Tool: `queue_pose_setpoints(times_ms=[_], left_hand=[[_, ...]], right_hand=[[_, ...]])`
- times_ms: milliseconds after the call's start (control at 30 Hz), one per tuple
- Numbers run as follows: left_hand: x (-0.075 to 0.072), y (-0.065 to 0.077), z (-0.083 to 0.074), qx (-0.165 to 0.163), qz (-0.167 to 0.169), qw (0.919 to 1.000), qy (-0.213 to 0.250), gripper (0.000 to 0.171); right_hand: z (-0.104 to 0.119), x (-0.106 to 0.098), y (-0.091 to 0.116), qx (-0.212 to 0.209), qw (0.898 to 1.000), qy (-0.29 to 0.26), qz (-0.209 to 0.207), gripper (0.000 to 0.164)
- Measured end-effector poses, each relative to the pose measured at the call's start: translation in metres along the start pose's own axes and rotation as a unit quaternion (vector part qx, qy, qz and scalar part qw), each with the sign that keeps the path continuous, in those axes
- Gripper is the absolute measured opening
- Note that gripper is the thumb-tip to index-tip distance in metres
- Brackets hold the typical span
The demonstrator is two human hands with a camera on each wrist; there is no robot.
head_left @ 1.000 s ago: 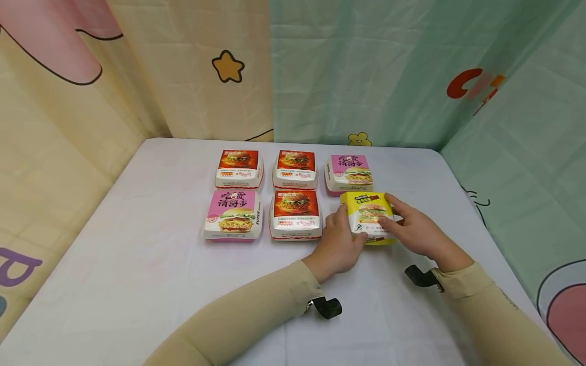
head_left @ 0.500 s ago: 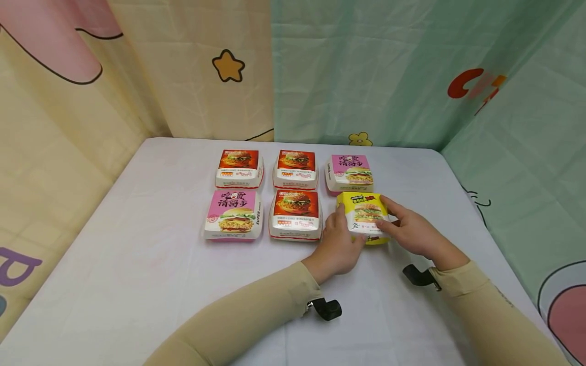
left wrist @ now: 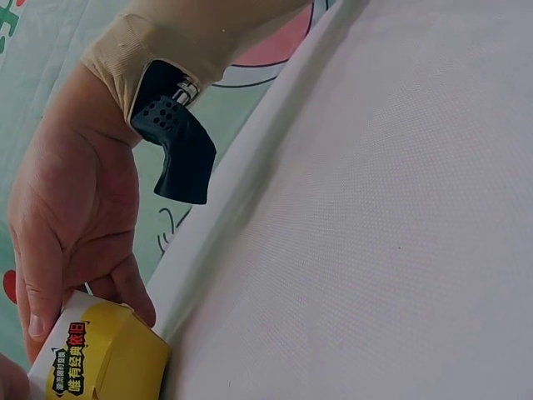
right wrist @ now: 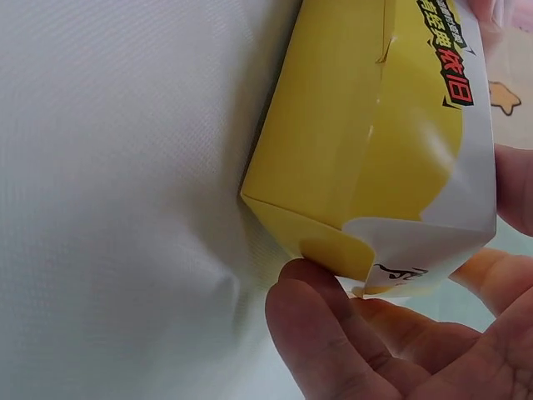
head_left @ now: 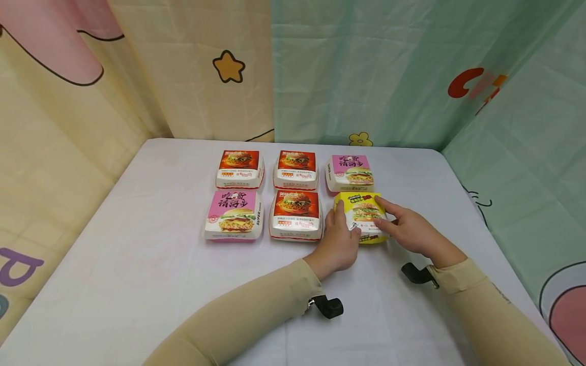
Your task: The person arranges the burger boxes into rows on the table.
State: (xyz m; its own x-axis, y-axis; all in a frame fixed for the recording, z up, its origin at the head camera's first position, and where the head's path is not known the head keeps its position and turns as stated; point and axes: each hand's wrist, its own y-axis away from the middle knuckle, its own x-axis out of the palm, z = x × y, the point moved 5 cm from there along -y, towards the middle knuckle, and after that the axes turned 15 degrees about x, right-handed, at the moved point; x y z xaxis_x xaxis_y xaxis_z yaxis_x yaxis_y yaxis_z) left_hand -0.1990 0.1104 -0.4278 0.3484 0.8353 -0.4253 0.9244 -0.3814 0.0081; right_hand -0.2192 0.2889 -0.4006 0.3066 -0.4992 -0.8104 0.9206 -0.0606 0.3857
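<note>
In the head view a yellow-and-white burger box lies on the white table at the right end of the near row. My left hand holds its left side, the index finger along the edge and the thumb by the near left corner. My right hand grips its right side, with the thumb on the lid and another finger at the far right corner. Both wrist views show the yellow box up close, its lettered near side turned to the camera. Some fingertips are hidden behind the box.
To its left in the near row are a red-and-white burger box and a pink one. Behind stand two more red-and-white boxes and a pink-and-white box. Patterned curtains border the white table.
The yellow burger box has slid left towards the red-and-white one, the right hand moving with it. The left hand stays almost in place, its thumb drawn back slightly from the lid.
</note>
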Motion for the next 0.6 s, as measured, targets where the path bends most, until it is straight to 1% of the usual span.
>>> queue_pose_setpoints(times_ms=[267,600], left_hand=[[-0.0007,-0.0026,0.0022,-0.012,-0.009,0.9998,0.013,0.077],[-0.0002,-0.0038,0.005,-0.017,-0.011,0.9997,0.017,0.078]], right_hand=[[-0.0004,0.0022,-0.0026,-0.009,1.0,0.001,0.025,0.087],[0.0013,0.0035,-0.0051,-0.014,1.0,-0.003,0.027,0.087]])
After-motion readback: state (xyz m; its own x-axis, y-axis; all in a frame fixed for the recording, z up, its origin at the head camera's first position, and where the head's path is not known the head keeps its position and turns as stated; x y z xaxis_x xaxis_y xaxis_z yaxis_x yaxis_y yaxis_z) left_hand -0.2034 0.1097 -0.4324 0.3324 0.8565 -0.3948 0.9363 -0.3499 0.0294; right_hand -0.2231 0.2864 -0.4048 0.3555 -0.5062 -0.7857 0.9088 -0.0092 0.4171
